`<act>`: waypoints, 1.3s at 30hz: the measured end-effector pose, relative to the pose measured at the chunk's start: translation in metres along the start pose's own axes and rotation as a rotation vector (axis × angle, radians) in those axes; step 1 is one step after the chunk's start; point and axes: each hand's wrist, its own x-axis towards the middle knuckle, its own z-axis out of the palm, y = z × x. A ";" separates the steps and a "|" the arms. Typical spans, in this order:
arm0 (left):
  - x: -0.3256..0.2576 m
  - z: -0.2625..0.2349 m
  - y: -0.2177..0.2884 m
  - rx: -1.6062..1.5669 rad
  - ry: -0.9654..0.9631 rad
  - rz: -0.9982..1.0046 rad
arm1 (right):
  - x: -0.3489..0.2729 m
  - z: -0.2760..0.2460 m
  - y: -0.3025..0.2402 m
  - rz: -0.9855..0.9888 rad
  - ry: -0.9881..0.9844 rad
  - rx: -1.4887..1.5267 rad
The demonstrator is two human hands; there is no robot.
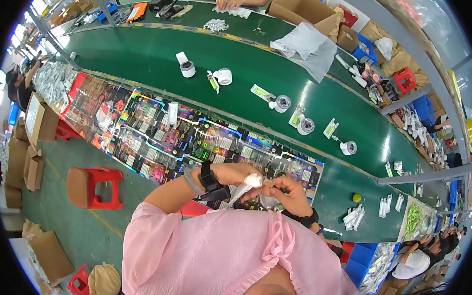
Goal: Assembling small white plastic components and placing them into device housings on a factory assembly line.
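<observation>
My left hand (236, 175) is closed around a white object with a rounded head (253, 180) and a tapering body that slants down toward my chest. Close beside it, my right hand (293, 196) has its thumb and fingers pinched together; what they grip is too small to make out. Below the fingertips shows something clear and shiny (269, 201), perhaps thin plastic. Both hands are over the near edge of a bench covered with colourful printed sheets (193, 140). A small white piece (172, 113) lies on those sheets, to the left of my hands.
Beyond the sheets runs a green conveyor belt (145, 52) with several white round items, among them a white roll-shaped one (187, 68). White packets (354, 217) and a green ball (356, 197) lie to the right. A red stool (106, 187) stands at left. Across the belt another person's hands (227, 2) work.
</observation>
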 end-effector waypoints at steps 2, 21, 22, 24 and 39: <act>0.000 0.011 -0.005 0.040 0.102 -0.099 | -0.010 0.000 -0.004 -0.028 0.014 -0.003; 0.060 0.155 -0.031 0.418 0.786 0.150 | -0.082 -0.058 0.004 -0.270 0.025 -0.574; 0.067 0.155 -0.037 0.342 0.756 0.198 | -0.083 -0.060 0.006 -0.323 0.171 -0.573; 0.080 0.161 -0.042 0.221 0.788 0.224 | -0.085 -0.062 0.009 -0.430 0.371 -0.522; 0.066 0.141 -0.038 -0.200 0.905 0.394 | -0.054 -0.035 -0.008 -0.625 0.492 -0.426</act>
